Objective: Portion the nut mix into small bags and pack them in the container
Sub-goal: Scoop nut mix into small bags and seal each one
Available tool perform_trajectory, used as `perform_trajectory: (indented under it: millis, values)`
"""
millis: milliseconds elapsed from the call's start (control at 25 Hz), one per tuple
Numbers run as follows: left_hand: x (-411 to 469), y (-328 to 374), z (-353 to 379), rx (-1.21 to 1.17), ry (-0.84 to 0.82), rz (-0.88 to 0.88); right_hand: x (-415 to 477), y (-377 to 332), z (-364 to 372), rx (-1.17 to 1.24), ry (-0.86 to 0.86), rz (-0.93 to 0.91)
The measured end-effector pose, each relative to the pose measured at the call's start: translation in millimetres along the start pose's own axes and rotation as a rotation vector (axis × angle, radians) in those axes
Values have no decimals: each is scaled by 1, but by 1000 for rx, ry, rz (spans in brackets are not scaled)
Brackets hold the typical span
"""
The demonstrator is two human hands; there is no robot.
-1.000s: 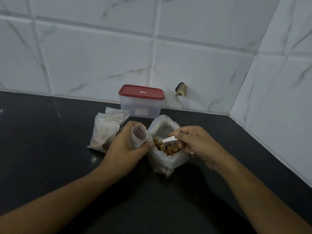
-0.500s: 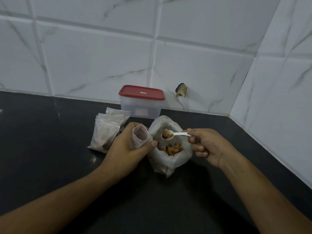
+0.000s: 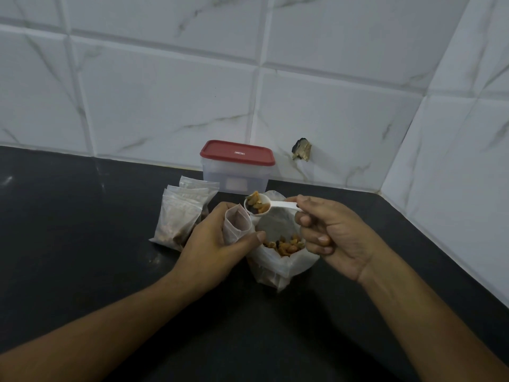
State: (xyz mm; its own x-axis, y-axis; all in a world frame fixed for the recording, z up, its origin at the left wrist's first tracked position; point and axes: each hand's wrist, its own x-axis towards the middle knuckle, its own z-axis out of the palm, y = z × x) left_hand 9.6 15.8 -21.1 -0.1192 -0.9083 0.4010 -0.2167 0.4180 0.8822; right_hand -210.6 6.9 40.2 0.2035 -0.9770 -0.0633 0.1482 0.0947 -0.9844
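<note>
My left hand (image 3: 217, 244) grips a small clear bag (image 3: 237, 222) with its mouth held open and facing up. My right hand (image 3: 330, 232) pinches the handle of a white plastic spoon (image 3: 272, 205) heaped with nut mix; the spoon bowl hovers just right of the small bag's mouth. Below it stands the large open bag of nut mix (image 3: 283, 255) on the counter. Several filled small bags (image 3: 184, 213) lie in a pile to the left. A clear container with a red lid (image 3: 237, 166), lid on, stands at the back against the wall.
The black countertop (image 3: 82, 244) runs into a corner of white marbled tiles, with the right wall (image 3: 454, 188) close by. A small dark broken patch (image 3: 301, 149) shows on the back wall next to the container.
My right hand has lifted the spoon out of the large bag with a load of nut mix and carried it up and left to the small bag's mouth. My left hand has held still.
</note>
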Motion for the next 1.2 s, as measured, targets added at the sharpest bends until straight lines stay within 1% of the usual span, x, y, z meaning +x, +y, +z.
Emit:
perform_trajectory:
  millis: [80,160,360,480,560,760,920,1080,1200]
  values:
    - [0,0,0,-6,-8,5,-2,3,9,-74,-47,-19]
    - [-1,-1,0,2,0,4,-5,6,16,-209,-53,-51]
    - [0,-3,0,49,19,15,-11,8,23,-501,-48,-223]
    - [0,-4,-1,33,13,21,-12,9,25,-712,-100,-353]
    - [0,-3,-1,36,19,20,-12,10,25,-792,-125,-382]
    - [1,-5,1,36,37,29,-12,5,16,-878,-34,-546]
    - [0,-4,1,26,32,38,-12,8,16,-885,-65,-568]
    - [0,-2,0,37,27,56,-13,6,18,-900,-94,-516]
    - [1,-4,-1,20,20,38,-13,-2,13,-723,-45,-457]
